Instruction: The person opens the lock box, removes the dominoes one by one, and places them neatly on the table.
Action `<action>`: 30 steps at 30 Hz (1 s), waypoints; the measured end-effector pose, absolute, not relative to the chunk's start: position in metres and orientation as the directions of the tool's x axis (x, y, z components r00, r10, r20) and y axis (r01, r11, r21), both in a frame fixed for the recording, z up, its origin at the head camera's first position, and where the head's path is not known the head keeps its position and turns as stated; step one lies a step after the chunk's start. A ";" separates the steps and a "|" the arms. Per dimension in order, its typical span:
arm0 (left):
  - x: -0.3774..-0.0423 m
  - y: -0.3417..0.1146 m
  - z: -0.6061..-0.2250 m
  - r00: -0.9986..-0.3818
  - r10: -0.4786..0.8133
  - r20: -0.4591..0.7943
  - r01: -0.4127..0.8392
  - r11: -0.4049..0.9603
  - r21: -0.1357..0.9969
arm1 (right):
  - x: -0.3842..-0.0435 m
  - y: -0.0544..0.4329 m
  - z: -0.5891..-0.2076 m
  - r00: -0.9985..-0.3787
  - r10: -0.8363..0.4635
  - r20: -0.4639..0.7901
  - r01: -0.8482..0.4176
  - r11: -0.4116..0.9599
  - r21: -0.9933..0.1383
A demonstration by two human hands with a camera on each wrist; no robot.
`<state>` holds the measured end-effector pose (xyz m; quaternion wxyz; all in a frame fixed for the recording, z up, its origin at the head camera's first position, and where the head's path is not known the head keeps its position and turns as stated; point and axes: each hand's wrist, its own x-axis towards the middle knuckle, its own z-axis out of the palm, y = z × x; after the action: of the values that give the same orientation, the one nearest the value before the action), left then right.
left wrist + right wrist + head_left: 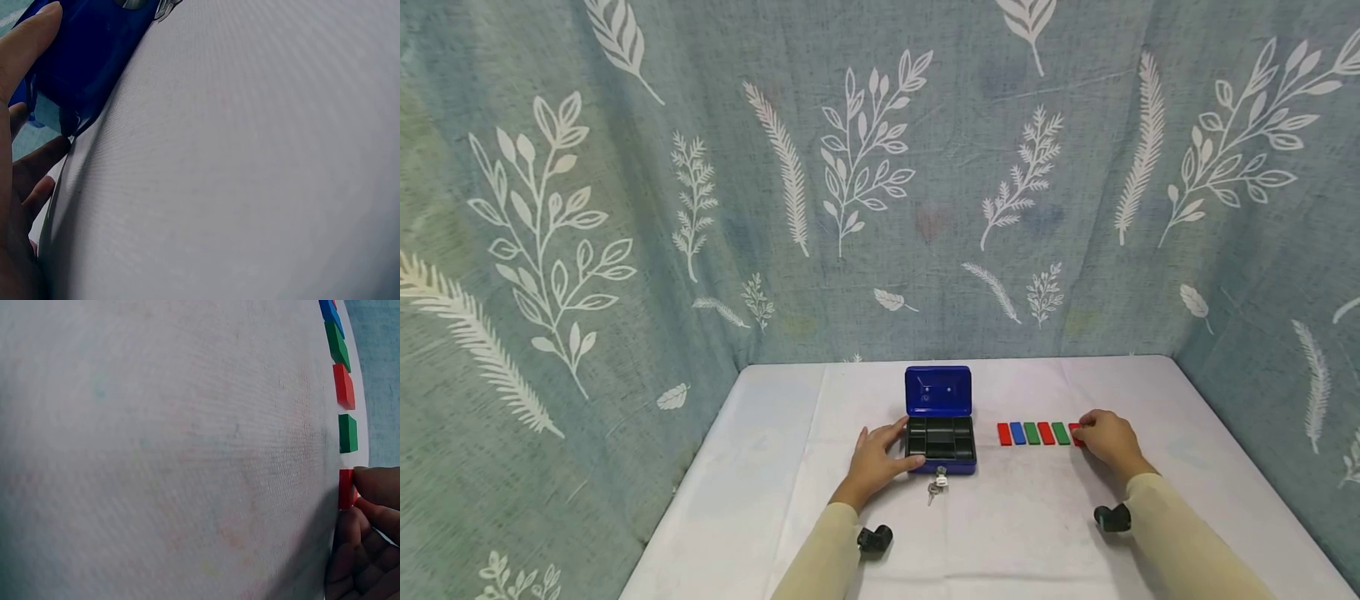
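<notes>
A small blue cash box (958, 468) stands with its lid (937, 392) raised, showing a black compartment tray (940, 436) inside. My left hand (874, 462) holds the box at its left side, thumb at the front corner and fingers spread along the side toward the back. Keys (934, 490) hang at the lock in front. To the right, flat red, blue and green blocks lie in a row. At the row's right end, my right hand (1111, 440) pinches a red block (345, 489) between thumb and fingers, low at the tabletop; the hand partly covers it in the head view.
Beside the held block lies a green block (1060, 433), then a red block (1046, 433), another green block (1032, 433), a blue block (1017, 433) and a red block (1003, 434). A white cloth covers the table (1000, 533). Leaf-patterned curtains (947, 208) surround it at back and sides.
</notes>
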<state>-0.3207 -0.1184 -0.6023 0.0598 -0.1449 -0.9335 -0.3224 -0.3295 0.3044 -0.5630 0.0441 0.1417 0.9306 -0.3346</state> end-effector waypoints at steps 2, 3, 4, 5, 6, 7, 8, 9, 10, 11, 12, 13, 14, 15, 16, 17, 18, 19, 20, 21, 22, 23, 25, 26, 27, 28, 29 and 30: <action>-0.321 -0.118 -0.602 -0.950 0.235 0.204 0.311 0.748 0.587 | -0.329 0.304 -0.563 -0.953 0.240 -0.185 0.303 0.729 -0.614; -0.321 -0.117 -0.602 -0.951 0.235 0.200 0.309 0.749 0.587 | -0.328 0.304 -0.563 -0.951 0.242 -0.191 0.308 0.724 -0.618; -0.321 -0.117 -0.602 -0.952 0.236 0.197 0.307 0.749 0.587 | -0.328 0.305 -0.564 -0.950 0.245 -0.195 0.313 0.719 -0.621; -0.321 -0.116 -0.602 -0.952 0.237 0.193 0.306 0.750 0.586 | -0.327 0.305 -0.564 -0.948 0.246 -0.201 0.317 0.713 -0.625; -0.320 -0.116 -0.602 -0.953 0.238 0.189 0.304 0.750 0.587 | -0.327 0.305 -0.564 -0.947 0.248 -0.203 0.320 0.709 -0.628; -0.320 -0.115 -0.602 -0.953 0.239 0.186 0.303 0.750 0.588 | -0.326 0.306 -0.565 -0.947 0.248 -0.205 0.321 0.707 -0.630; -0.320 -0.115 -0.602 -0.953 0.239 0.184 0.302 0.749 0.590 | -0.326 0.306 -0.565 -0.947 0.248 -0.203 0.320 0.708 -0.630; -0.320 -0.114 -0.601 -0.953 0.240 0.185 0.303 0.746 0.594 | -0.325 0.307 -0.565 -0.948 0.248 -0.200 0.318 0.710 -0.629; -0.320 -0.114 -0.601 -0.953 0.240 0.185 0.303 0.744 0.596 | -0.325 0.307 -0.565 -0.949 0.246 -0.196 0.314 0.712 -0.628; -0.320 -0.113 -0.601 -0.953 0.241 0.184 0.303 0.742 0.598 | -0.325 0.307 -0.565 -0.951 0.245 -0.190 0.310 0.716 -0.625; -0.320 -0.113 -0.601 -0.953 0.242 0.184 0.304 0.740 0.600 | -0.324 0.307 -0.564 -0.952 0.244 -0.186 0.307 0.721 -0.621; -0.321 -0.112 -0.600 -0.952 0.244 0.183 0.305 0.741 0.599 | -0.324 0.307 -0.564 -0.953 0.243 -0.182 0.303 0.726 -0.617; -0.321 -0.112 -0.600 -0.952 0.246 0.182 0.305 0.740 0.600 | -0.324 0.307 -0.564 -0.953 0.243 -0.182 0.303 0.728 -0.615; -0.321 -0.112 -0.600 -0.952 0.247 0.179 0.305 0.742 0.598 | -0.324 0.307 -0.563 -0.952 0.243 -0.184 0.304 0.728 -0.614; -0.321 -0.112 -0.600 -0.953 0.248 0.176 0.304 0.744 0.595 | -0.323 0.307 -0.563 -0.953 0.242 -0.184 0.304 0.730 -0.612; -0.321 -0.112 -0.600 -0.952 0.250 0.176 0.305 0.744 0.595 | -0.323 0.306 -0.563 -0.952 0.244 -0.186 0.307 0.731 -0.609; -0.321 -0.112 -0.600 -0.952 0.250 0.177 0.305 0.743 0.595 | -0.323 0.306 -0.563 -0.951 0.245 -0.188 0.308 0.732 -0.608; -0.321 -0.113 -0.600 -0.952 0.249 0.176 0.304 0.742 0.598 | -0.323 0.305 -0.563 -0.951 0.244 -0.189 0.309 0.733 -0.606; -0.321 -0.113 -0.600 -0.952 0.248 0.177 0.305 0.741 0.599 | -0.323 0.305 -0.563 -0.951 0.245 -0.191 0.310 0.732 -0.606; -0.321 -0.114 -0.600 -0.953 0.246 0.178 0.304 0.741 0.598 | -0.323 0.303 -0.562 -0.951 0.245 -0.189 0.309 0.734 -0.605; -0.321 -0.114 -0.599 -0.953 0.245 0.180 0.304 0.738 0.602 | -0.323 0.302 -0.562 -0.951 0.246 -0.188 0.310 0.734 -0.605; -0.321 -0.115 -0.599 -0.952 0.245 0.181 0.304 0.740 0.600 | -0.323 0.301 -0.562 -0.950 0.249 -0.190 0.312 0.731 -0.606; -0.321 -0.116 -0.600 -0.951 0.246 0.185 0.308 0.739 0.599 | -0.323 0.300 -0.562 -0.948 0.253 -0.191 0.316 0.723 -0.614; -0.322 -0.117 -0.600 -0.951 0.247 0.186 0.309 0.741 0.597 | -0.323 0.299 -0.562 -0.947 0.256 -0.192 0.320 0.717 -0.620; -0.323 -0.117 -0.601 -0.951 0.247 0.185 0.308 0.741 0.597 | -0.323 0.299 -0.561 -0.947 0.258 -0.193 0.321 0.709 -0.627; -0.323 -0.118 -0.601 -0.952 0.246 0.184 0.307 0.741 0.598 | -0.323 0.299 -0.562 -0.947 0.258 -0.192 0.320 0.703 -0.635; -0.324 -0.119 -0.602 -0.952 0.245 0.184 0.306 0.742 0.597 | -0.324 0.299 -0.562 -0.948 0.256 -0.190 0.317 0.697 -0.643; -0.325 -0.120 -0.602 -0.953 0.242 0.183 0.303 0.740 0.600 | -0.324 0.299 -0.563 -0.949 0.253 -0.186 0.312 0.691 -0.652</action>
<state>-0.3247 -0.1200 -0.6016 0.0466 -0.1463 -0.9317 -0.3292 -0.3239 0.2987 -0.5630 0.0409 0.1536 0.9186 -0.3619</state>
